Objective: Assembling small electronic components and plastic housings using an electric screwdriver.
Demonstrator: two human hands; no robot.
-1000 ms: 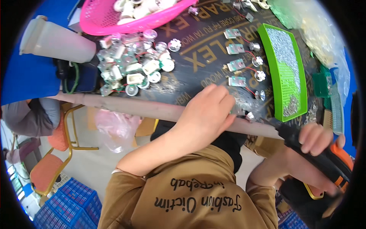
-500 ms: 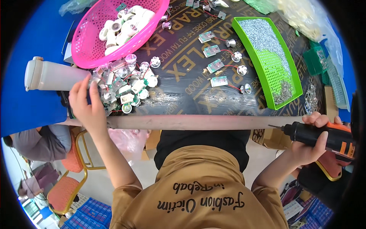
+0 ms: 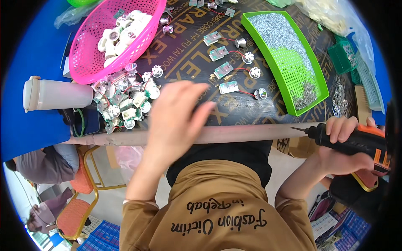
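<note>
Head view: from here I lose the back end of the electric screwdriver (image 3: 356, 145) at the dark right border, and blur softens the left hand (image 3: 171, 119), thumb and fingers parted; I can't tell whether its hidden palm holds anything. The right hand (image 3: 333, 157) wraps the screwdriver near the right part of the table edge (image 3: 251, 131), long axis sloping slightly, bit (image 3: 298, 129) pointing left

Left hand (image 3: 175, 119): we've swung it rightward from the parts pile (image 3: 129, 102) to over the counter (image 3: 238, 113).
Near-edge reflector: gone from where our fingers were.
</note>
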